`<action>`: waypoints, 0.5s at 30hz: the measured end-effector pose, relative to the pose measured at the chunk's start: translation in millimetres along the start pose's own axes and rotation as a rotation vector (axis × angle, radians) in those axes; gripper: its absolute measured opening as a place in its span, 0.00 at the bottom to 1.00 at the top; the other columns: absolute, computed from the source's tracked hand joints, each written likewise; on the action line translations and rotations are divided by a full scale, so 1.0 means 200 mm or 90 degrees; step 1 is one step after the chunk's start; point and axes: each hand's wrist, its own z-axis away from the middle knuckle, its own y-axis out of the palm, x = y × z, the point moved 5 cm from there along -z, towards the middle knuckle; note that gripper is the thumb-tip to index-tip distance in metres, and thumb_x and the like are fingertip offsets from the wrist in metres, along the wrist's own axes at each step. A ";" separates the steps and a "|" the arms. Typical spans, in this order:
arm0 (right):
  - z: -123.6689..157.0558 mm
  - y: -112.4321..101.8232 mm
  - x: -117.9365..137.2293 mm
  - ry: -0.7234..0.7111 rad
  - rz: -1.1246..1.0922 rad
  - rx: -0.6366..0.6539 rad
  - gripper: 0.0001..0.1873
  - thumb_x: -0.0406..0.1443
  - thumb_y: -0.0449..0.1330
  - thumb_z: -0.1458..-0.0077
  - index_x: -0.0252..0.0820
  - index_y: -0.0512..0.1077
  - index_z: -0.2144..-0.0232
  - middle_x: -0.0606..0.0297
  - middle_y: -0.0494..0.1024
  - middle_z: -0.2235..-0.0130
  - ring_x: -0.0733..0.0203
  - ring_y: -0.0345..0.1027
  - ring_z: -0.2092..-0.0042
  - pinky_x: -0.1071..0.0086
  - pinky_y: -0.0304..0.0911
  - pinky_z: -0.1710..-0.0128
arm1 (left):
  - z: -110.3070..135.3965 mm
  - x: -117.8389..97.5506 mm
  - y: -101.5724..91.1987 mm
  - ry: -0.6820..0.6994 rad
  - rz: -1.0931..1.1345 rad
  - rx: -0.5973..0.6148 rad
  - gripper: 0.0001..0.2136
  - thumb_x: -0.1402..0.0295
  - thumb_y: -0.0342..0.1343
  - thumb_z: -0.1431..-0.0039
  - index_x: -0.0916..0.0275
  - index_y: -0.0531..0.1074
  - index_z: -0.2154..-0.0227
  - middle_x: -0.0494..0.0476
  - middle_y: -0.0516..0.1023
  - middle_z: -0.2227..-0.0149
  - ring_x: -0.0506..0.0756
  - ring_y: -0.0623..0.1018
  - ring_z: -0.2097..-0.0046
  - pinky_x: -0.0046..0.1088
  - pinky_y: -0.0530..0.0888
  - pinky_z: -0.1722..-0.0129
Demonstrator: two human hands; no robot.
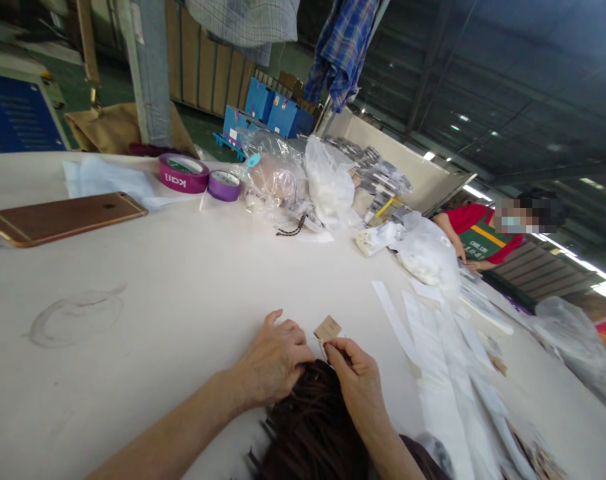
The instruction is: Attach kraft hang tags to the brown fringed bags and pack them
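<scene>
A dark brown, strand-like bundle (313, 427) lies at the front edge of the view, between my arms; whether it is hair or fringed fabric I cannot tell. My left hand (277, 357) is closed at its top end, fingertips curled down onto it. On the other side, my right hand (355, 370) pinches the thin string of a small tan paper tag (327, 328) between thumb and fingertips. The tag stands just beyond the bundle. My fingers hide where the string meets the bundle.
A phone (65, 217) and two purple tape rolls (183, 173) sit at the back left of the white table (183, 287). Clear plastic bags (277, 177) stand behind. White paper strips (433, 373) spread at right. A person in red (475, 233) works farther off.
</scene>
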 end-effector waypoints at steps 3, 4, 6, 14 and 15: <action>0.00 -0.01 0.00 -0.003 0.003 -0.006 0.17 0.46 0.55 0.53 0.38 0.73 0.72 0.62 0.74 0.72 0.59 0.64 0.69 0.70 0.57 0.70 | 0.00 -0.02 0.00 0.005 0.016 -0.011 0.08 0.75 0.49 0.47 0.56 0.71 0.70 0.50 0.73 0.69 0.54 0.69 0.59 0.51 0.49 0.45; 0.00 -0.01 0.00 -0.005 0.004 -0.007 0.17 0.46 0.55 0.53 0.38 0.73 0.72 0.62 0.74 0.72 0.59 0.64 0.69 0.70 0.57 0.69 | 0.00 -0.03 0.00 0.004 0.020 -0.012 0.08 0.75 0.49 0.47 0.56 0.70 0.70 0.50 0.73 0.69 0.54 0.69 0.59 0.51 0.49 0.45; 0.00 -0.02 0.00 -0.008 0.007 -0.006 0.16 0.46 0.55 0.52 0.38 0.73 0.72 0.62 0.74 0.72 0.59 0.64 0.69 0.70 0.58 0.69 | 0.00 -0.04 0.01 -0.002 0.027 -0.015 0.08 0.75 0.49 0.47 0.57 0.70 0.68 0.51 0.73 0.68 0.54 0.69 0.59 0.51 0.50 0.44; 0.01 -0.01 -0.01 -0.023 -0.003 -0.008 0.15 0.44 0.56 0.52 0.39 0.73 0.71 0.63 0.76 0.71 0.59 0.66 0.67 0.69 0.60 0.67 | 0.01 -0.13 0.02 -0.025 0.074 -0.002 0.05 0.76 0.50 0.47 0.61 0.68 0.70 0.55 0.72 0.58 0.57 0.67 0.50 0.52 0.44 0.41; 0.01 -0.01 -0.01 -0.021 -0.008 -0.007 0.15 0.44 0.56 0.52 0.39 0.73 0.71 0.63 0.76 0.71 0.59 0.67 0.67 0.69 0.61 0.67 | 0.03 -0.15 0.01 -0.013 0.094 0.012 0.05 0.77 0.51 0.48 0.62 0.69 0.70 0.57 0.71 0.54 0.57 0.65 0.47 0.52 0.44 0.40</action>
